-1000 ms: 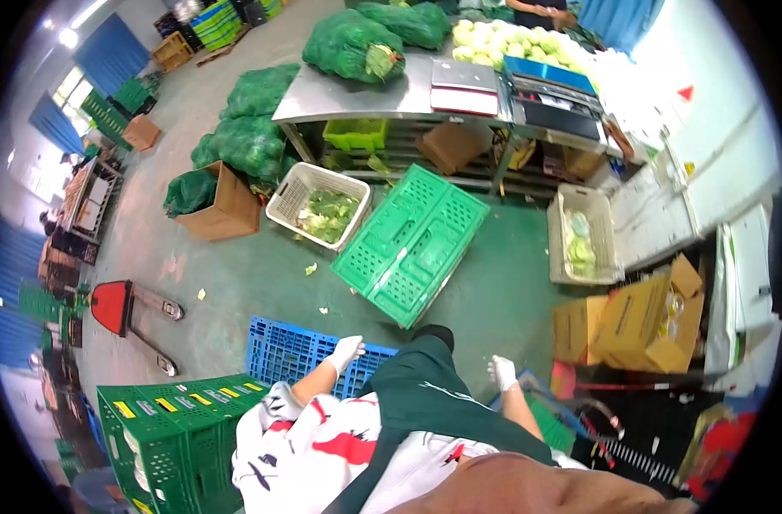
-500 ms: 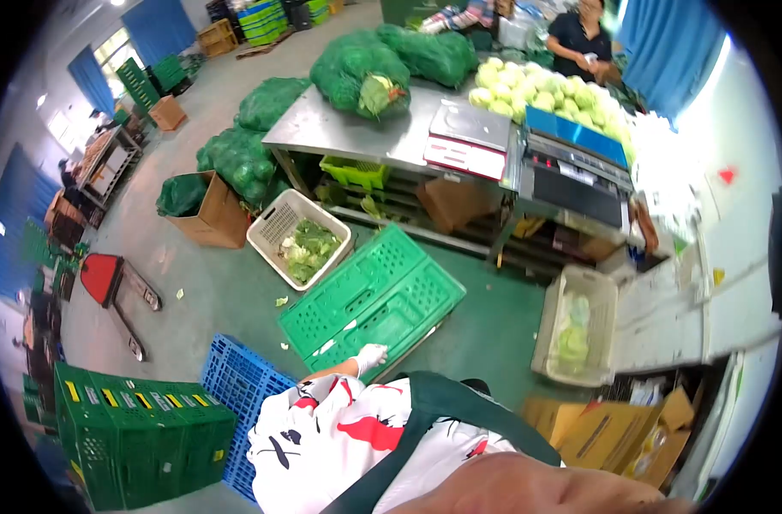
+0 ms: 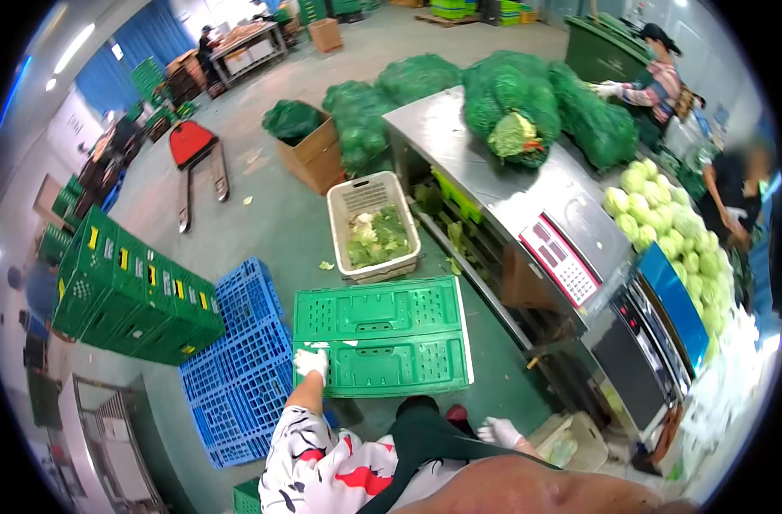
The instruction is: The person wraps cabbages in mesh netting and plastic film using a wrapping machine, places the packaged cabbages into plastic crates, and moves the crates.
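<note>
"what's at the far left?"

"a stack of dark green crates [image 3: 138,291], left of center, with a red pallet jack [image 3: 191,144] in the upper left and a blue pallet [image 3: 236,360] just right of the stack."

"and the left hand [image 3: 310,363]?"

"gloved in white, touching the left edge of the green crate [image 3: 391,310]. i cannot tell if its fingers grasp the edge or only rest there."

"where's that crate?"

"lower middle of the frame, flat side up, just below a pale basket [image 3: 346,204] with leafy scraps [image 3: 380,240] inside."

"the right hand [image 3: 500,432]?"

"lower, right of the crate and apart from it. released, fingers loosely bent, with nothing visible in it."

"further right?"

"a steel table [image 3: 515,184], with netted sacks [image 3: 511,98] towards the upper right, then a red-and-white scale [image 3: 558,261]. pale green cabbages [image 3: 665,214] are heaped at the right, and two people [image 3: 663,90] are behind in the upper right."
</note>
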`<state>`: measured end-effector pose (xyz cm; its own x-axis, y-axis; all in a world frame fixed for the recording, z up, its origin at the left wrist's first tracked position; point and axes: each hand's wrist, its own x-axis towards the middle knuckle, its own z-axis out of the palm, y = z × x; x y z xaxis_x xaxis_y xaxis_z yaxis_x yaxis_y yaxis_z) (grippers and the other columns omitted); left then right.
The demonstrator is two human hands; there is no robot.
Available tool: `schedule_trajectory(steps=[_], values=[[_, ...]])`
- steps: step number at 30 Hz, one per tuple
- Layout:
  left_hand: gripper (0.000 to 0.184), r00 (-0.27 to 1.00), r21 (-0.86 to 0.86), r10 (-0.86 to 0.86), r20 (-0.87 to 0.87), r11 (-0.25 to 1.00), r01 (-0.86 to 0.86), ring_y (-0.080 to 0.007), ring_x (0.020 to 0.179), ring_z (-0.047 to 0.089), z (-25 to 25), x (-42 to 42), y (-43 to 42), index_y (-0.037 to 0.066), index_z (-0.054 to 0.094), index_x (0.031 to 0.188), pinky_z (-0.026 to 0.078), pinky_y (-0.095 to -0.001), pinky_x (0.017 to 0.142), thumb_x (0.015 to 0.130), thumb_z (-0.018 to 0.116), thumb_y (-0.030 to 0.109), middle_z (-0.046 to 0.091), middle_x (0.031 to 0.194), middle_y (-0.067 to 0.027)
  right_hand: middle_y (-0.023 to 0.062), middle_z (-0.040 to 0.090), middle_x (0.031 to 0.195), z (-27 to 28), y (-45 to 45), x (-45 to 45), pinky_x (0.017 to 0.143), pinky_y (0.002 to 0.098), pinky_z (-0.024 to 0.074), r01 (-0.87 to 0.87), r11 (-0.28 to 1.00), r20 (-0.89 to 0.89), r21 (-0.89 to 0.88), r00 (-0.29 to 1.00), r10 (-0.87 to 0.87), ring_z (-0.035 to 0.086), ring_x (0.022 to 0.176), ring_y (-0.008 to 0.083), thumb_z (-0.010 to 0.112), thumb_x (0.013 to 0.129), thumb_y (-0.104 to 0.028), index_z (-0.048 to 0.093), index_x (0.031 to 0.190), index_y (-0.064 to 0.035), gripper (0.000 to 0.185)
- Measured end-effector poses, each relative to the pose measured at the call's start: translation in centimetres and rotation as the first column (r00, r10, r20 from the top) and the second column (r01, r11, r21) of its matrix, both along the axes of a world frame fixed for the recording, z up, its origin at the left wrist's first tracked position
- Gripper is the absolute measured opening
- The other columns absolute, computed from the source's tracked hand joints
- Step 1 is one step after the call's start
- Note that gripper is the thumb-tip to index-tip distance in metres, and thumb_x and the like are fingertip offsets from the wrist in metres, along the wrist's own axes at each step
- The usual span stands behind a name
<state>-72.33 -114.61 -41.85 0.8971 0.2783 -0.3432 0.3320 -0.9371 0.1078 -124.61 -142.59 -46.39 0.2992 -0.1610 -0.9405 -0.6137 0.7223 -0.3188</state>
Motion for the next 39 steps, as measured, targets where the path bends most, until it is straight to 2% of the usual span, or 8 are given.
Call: schedule_trajectory(steps=[4, 8, 17, 20, 23, 27, 32, 39], values=[[0.102, 0.927, 0.106, 0.305, -0.217, 0.952, -0.289, -0.0286, 0.152, 0.019, -1.2, 1.3, 5.3, 0.002, 0.021, 0.156, 0.021, -0.0561, 0.119, 0.084, 0.057, 0.065, 0.026, 0.162, -0.0142, 0.0289, 0.058, 0.132, 2.6, -2.9, 12.6, 0.102, 0.0473, 0.0499, -0.301, 0.936, 0.103, 0.184, 0.953, 0.286, 0.061, 0.119, 0.0406, 0.050, 0.103, -0.042, 0.035, 0.143, 0.0061, 0.065], [0.100, 0.954, -0.466, 0.271, -0.129, 0.832, -0.300, -0.0413, 0.130, 0.051, -11.4, 1.5, 13.8, -0.007, 0.043, 0.144, 0.040, -0.0372, 0.111, 0.073, 0.080, 0.053, 0.051, 0.140, -0.0299, 0.0318, 0.032, 0.151, -1.7, -2.4, 19.6, 0.112, 0.0556, 0.0375, 0.297, 0.891, -0.100, 0.343, 0.955, -0.279, 0.039, 0.136, 0.0478, 0.058, 0.093, -0.059, 0.023, 0.149, 0.0029, 0.091], [0.060, 0.992, -0.255, 0.125, -0.011, 0.959, -0.124, -0.0334, 0.096, 0.071, -5.5, -2.4, 10.9, -0.006, 0.068, 0.113, 0.056, -0.0385, 0.087, 0.071, 0.085, 0.033, 0.072, 0.104, -0.0222, 0.0248, 0.043, 0.145, -3.3, -7.8, 20.1, 0.110, 0.0560, 0.0386, 0.457, 0.783, -0.323, 0.422, 0.883, -0.342, 0.043, 0.132, 0.0449, 0.062, 0.093, -0.043, 0.032, 0.146, -0.0047, 0.072], [0.056, 0.987, -0.335, 0.131, -0.092, 0.929, -0.155, -0.0338, 0.094, 0.071, -6.9, -3.5, 11.2, -0.005, 0.068, 0.113, 0.055, -0.0381, 0.087, 0.074, 0.084, 0.032, 0.073, 0.101, -0.0218, 0.0231, 0.048, 0.143, -2.4, -10.4, 21.5, 0.105, 0.0538, 0.0425, -0.005, 0.999, -0.187, -0.039, 0.982, -0.002, 0.049, 0.127, 0.0418, 0.065, 0.092, -0.028, 0.034, 0.143, 0.0026, 0.067], [0.063, 0.993, -0.107, 0.060, -0.103, 0.992, -0.071, -0.0366, 0.114, 0.061, -6.4, -5.8, 8.1, 0.002, 0.063, 0.126, 0.049, -0.0421, 0.099, 0.079, 0.079, 0.039, 0.063, 0.119, -0.0243, 0.0285, 0.049, 0.139, 1.0, -12.1, 26.2, 0.108, 0.0523, 0.0400, -0.569, 0.152, -0.473, -0.808, 0.781, 0.407, 0.046, 0.131, 0.0440, 0.064, 0.090, -0.034, 0.051, 0.134, 0.0036, 0.059], [0.045, 0.993, -0.101, -0.115, 0.019, 0.988, 0.116, -0.0384, 0.113, 0.062, -12.9, -8.9, 9.3, 0.008, 0.065, 0.126, 0.051, -0.0447, 0.095, 0.093, 0.064, 0.038, 0.062, 0.126, -0.0256, 0.0262, 0.047, 0.144, 3.1, -11.3, 36.4, 0.115, 0.0463, 0.0323, -0.367, -0.064, -0.240, -0.928, 0.456, 0.857, 0.043, 0.135, 0.0408, 0.063, 0.092, -0.030, 0.045, 0.140, 0.0045, 0.062], [0.042, 0.982, -0.193, 0.131, -0.132, 0.969, -0.156, -0.0395, 0.101, 0.066, -9.5, -9.7, 6.0, 0.010, 0.069, 0.118, 0.052, -0.0476, 0.090, 0.096, 0.057, 0.044, 0.070, 0.106, -0.0223, 0.0216, 0.049, 0.141, -0.7, -9.5, 44.9, 0.114, 0.0454, 0.0330, -0.247, -0.324, -0.325, -0.913, -0.036, 0.945, 0.044, 0.134, 0.0370, 0.065, 0.091, -0.033, 0.048, 0.138, 0.0017, 0.061], [0.048, 0.961, -0.187, 0.073, -0.266, 0.974, -0.125, -0.0363, 0.108, 0.065, -8.2, -11.2, 3.0, 0.005, 0.068, 0.119, 0.050, -0.0440, 0.095, 0.096, 0.056, 0.045, 0.069, 0.113, -0.0196, 0.0182, 0.051, 0.136, -0.4, -10.9, 47.8, 0.108, 0.0483, 0.0352, -0.137, -0.546, -0.547, -0.827, -0.031, 0.837, 0.047, 0.127, 0.0331, 0.071, 0.085, -0.040, 0.045, 0.139, 0.0018, 0.073]])
